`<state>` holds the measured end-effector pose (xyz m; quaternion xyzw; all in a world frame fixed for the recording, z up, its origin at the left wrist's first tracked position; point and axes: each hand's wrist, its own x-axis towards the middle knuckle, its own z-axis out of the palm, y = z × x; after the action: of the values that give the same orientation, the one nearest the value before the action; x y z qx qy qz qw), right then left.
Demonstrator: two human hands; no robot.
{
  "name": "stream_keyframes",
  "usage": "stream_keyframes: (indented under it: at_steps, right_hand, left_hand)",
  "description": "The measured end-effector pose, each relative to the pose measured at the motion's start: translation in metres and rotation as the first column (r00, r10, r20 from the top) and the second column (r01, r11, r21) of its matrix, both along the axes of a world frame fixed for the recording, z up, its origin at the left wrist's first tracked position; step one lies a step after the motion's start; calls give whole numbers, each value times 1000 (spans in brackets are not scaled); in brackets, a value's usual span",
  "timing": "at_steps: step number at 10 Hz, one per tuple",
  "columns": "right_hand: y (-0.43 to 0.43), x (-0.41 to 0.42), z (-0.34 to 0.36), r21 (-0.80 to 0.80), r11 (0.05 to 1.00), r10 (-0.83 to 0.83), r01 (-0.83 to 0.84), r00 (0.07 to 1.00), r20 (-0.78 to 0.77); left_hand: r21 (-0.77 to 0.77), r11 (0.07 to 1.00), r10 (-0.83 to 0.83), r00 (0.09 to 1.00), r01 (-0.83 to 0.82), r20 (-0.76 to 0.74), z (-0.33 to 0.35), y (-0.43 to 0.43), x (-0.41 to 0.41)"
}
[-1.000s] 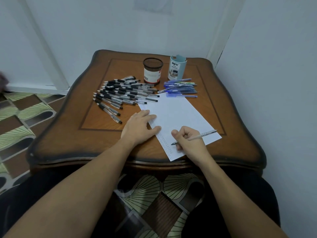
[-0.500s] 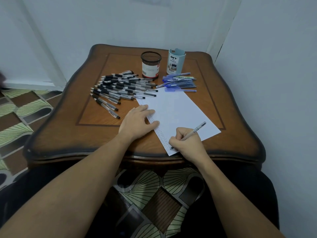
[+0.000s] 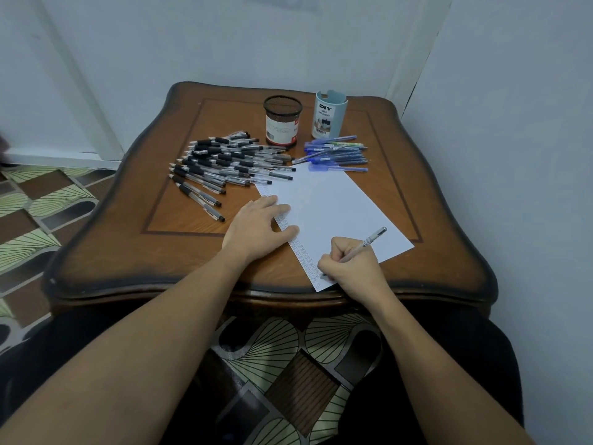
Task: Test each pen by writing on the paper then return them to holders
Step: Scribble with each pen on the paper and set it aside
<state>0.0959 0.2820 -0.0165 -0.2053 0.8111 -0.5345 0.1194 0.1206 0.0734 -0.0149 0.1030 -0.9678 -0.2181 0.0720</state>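
One wide-angle camera, worn on the person's head, faces forward and steeply down onto the table point(image 3: 179, 220). It sits close over the table's near edge: both forearms enter from the bottom corners, and the left hand point(image 3: 256, 226) and right hand point(image 3: 349, 264) with its pen point(image 3: 369, 242) land near mid-frame. The table's far edge lies high in view, with the walls point(image 3: 192, 43) behind it. The floor point(image 3: 48, 203) shows left of the table and below its near edge.

paper point(image 3: 333, 203) white | table point(image 3: 179, 220) brown | floor point(image 3: 41, 200) green-brown patterned | holder point(image 3: 329, 115) light blue
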Motion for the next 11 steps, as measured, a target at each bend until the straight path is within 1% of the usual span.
stream_keyframes:
  at_steps: [2,3,4,6,7,9,11]
  right_hand:
    - [0,-1,-1,-16,1000,10,-10,1000,11]
    - [0,1,0,-2,1000,12,-12,1000,-7]
    - [0,1,0,-11,1000,-1,1,1000,-1]
    - [0,0,1,0,1000,25,-25,999,34]
    - [1,0,0,-24,1000,8,-8,1000,27]
    - [0,0,1,-13,1000,12,-11,1000,25]
    - [2,-8,7,-70,995,-56,64,992,110]
  left_hand:
    - [3,1000,2,1000,-2,-2,0,0,0]
    - [7,1000,7,1000,-7,-5,0,0,0]
    - [-2,1000,11,1000,-11,2,-1,1,0]
    - [0,1000,16,1000,-16,14,-1,0,0]
    - [4,1000,18,1000,-18,18,-1,0,0]
    - [5,1000,22,1000,-22,18,-1,0,-1]
    - [3,1000,8,1000,-8,25,0,-1,0]
